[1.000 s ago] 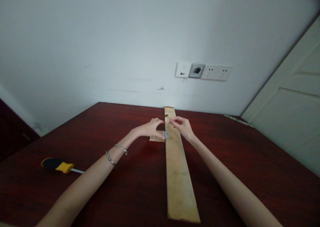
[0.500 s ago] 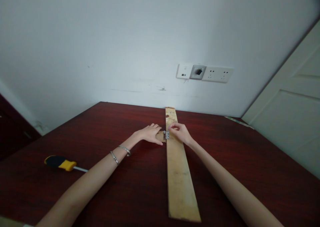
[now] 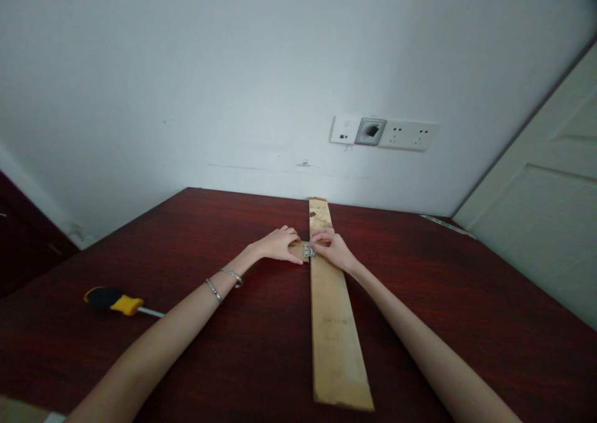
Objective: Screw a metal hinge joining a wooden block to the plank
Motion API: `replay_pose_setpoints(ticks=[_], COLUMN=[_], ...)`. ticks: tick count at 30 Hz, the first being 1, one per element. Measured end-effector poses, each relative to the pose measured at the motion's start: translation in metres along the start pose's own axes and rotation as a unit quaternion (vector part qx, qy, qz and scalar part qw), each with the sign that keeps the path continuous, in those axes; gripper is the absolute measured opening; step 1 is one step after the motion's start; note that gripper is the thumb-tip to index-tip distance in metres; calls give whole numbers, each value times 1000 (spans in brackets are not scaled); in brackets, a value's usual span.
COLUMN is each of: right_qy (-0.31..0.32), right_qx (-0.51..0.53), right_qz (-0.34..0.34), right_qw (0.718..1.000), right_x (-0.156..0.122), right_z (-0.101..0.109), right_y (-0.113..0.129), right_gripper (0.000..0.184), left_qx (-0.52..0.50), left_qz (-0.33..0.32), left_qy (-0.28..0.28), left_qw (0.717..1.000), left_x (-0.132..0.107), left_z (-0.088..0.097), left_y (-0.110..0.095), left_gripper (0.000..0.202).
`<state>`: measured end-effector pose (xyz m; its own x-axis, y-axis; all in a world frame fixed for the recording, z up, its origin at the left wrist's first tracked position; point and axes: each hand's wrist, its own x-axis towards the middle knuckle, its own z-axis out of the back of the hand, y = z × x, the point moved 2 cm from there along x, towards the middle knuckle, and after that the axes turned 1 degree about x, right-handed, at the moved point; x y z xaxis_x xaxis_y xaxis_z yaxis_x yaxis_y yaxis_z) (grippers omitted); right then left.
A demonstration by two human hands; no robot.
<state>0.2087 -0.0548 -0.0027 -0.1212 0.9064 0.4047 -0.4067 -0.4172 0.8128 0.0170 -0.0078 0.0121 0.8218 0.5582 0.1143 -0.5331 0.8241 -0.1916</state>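
Observation:
A long pale wooden plank (image 3: 338, 330) lies lengthwise on the dark red table. Butting against its left side is a short wooden piece (image 3: 297, 249), and a small metal hinge (image 3: 308, 249) lies across the joint. My left hand (image 3: 276, 245) grips the short piece from the left, fingers behind it and thumb in front. From the right, my right hand (image 3: 336, 252) reaches over the plank with thumb and fingertips pinched together at the hinge's right part. Whatever is between those fingertips is too small to make out.
A yellow and black screwdriver (image 3: 116, 300) lies on the table (image 3: 224, 361), left of my left forearm. Behind the table is a white wall with sockets (image 3: 408, 135). A white door (image 3: 550, 224) stands at the right.
My right hand's fingertips have moved slightly left and down, onto the hinge. My left hand keeps its grip on the short wooden piece. The view has shifted a little.

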Motion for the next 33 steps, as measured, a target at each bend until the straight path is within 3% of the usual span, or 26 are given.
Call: replay_pose_setpoints(ticks=[33], right_qy=[76], right_qx=[-53], right_qz=[37], right_qw=[995], right_x=[-5], right_z=[-2], right_y=[6], right_gripper=[8], left_qx=[-47], left_qz=[5], left_qy=[-13], left_qw=[999], left_x=[0], left_z=[0], left_y=[3], left_gripper=[69])
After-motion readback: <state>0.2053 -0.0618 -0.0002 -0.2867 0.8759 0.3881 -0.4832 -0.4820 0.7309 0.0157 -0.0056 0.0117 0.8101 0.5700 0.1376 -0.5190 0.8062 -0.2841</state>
